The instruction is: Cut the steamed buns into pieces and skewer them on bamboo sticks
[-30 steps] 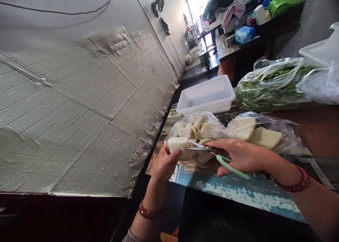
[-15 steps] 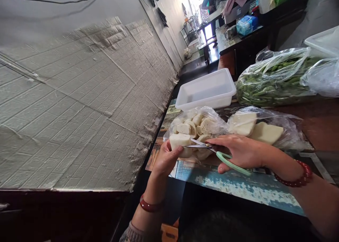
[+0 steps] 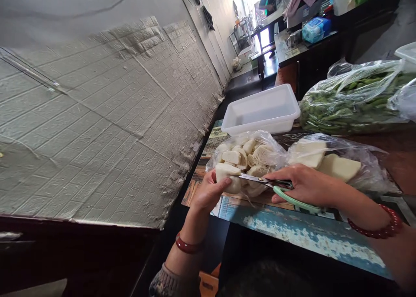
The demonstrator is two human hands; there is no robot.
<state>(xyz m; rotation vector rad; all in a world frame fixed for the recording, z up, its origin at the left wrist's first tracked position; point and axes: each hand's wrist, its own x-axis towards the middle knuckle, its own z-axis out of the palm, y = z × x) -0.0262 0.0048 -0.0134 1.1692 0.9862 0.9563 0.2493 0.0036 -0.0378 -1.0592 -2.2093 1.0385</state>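
My left hand [image 3: 209, 191] pinches a pale white block of food [image 3: 224, 170], perhaps tofu or a bun, between thumb and fingers. Green-handled scissors [image 3: 282, 194] are in my right hand [image 3: 307, 186], their blades closed together at the block's right side. Whether the tips are inside the block I cannot tell. Under and behind the block lies a clear plastic bag [image 3: 277, 152] of cut pale pieces [image 3: 242, 156]. Another clear bag [image 3: 367, 156] with flat pale slabs [image 3: 339, 168] sits behind my right hand.
A white plastic tub [image 3: 260, 111] stands beyond the bags. To its right is a large clear bag of green pods [image 3: 354, 100]. A brick-patterned wall [image 3: 130, 115] runs along the left. Far back, a person [image 3: 271, 4] stands by another table.
The scissor blades have gone from parted to closed against the block. My right hand's fingers have drawn in on the handles. The whole view has shifted slightly.
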